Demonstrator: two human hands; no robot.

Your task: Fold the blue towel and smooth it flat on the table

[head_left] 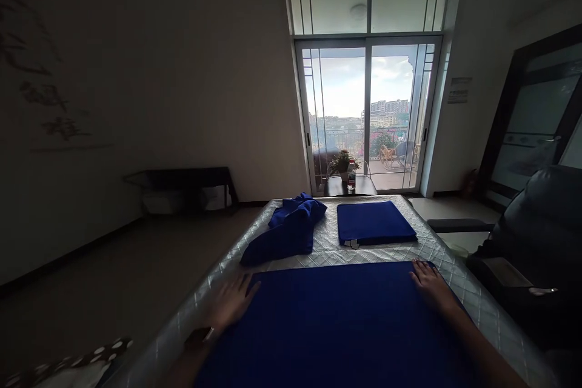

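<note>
A large blue cloth (341, 321) lies spread flat across the near part of a table with a shiny quilted cover (204, 297). At the cloth's far left corner rests my left hand (234, 300), fingers stretched out and a little blurred, a watch on the wrist. My right hand (430, 285) lies flat on the far right corner, fingers extended. Beyond them, a crumpled blue cloth (291, 227) sits on the left. To its right is a neatly folded blue cloth (375, 222) with white tags at its near edge.
A dark armchair (531, 236) stands close on the right. Past the far edge, a small table (364, 187) bears a bottle (351, 174) and a potted plant (342, 163), before glass sliding doors (336, 97). A dark low stand (186, 188) is by the left wall. Polka-dot fabric (86, 359) shows at lower left.
</note>
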